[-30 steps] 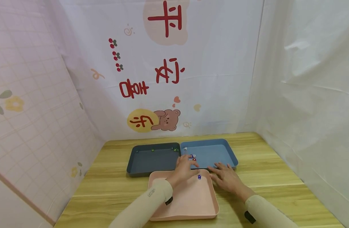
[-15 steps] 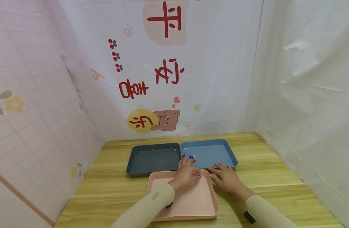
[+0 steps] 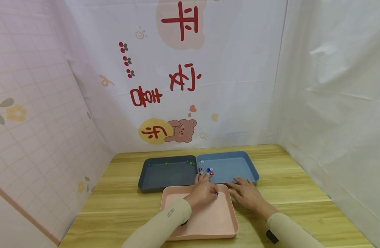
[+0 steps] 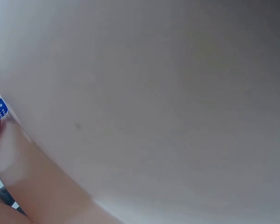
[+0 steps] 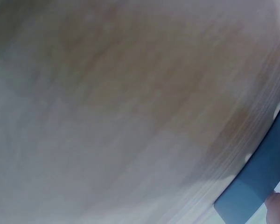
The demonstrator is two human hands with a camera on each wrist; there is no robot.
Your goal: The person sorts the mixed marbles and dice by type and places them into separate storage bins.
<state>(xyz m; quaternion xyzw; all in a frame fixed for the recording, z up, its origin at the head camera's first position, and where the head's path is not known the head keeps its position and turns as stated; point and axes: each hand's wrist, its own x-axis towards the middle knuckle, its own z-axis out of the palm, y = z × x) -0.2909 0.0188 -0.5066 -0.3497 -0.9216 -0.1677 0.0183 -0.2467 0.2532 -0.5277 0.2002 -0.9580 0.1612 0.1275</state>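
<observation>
In the head view my left hand (image 3: 203,191) reaches over the far part of the pink tray (image 3: 205,224). Its thumb and finger pinch a blue die (image 3: 216,193) near the tray's far right corner. White dots show on that blue die (image 4: 0,108) at the left edge of the left wrist view, right against the fingers. My right hand (image 3: 246,193) lies with fingers spread between the pink tray's right corner and the front rim of the blue tray (image 3: 236,170), holding nothing. Most of its fingers are out of the right wrist view.
Several red, white and blue dice (image 3: 208,170) lie at the left side of the blue tray. Left of it a dark grey tray (image 3: 165,175) bears several small green dice. All three trays stand on a wood-grain table (image 3: 112,199), with cloth hanging behind.
My left hand has drawn back from the blue tray's near edge and closed its fingers on the blue die in the pink tray. My right hand has stayed in place.
</observation>
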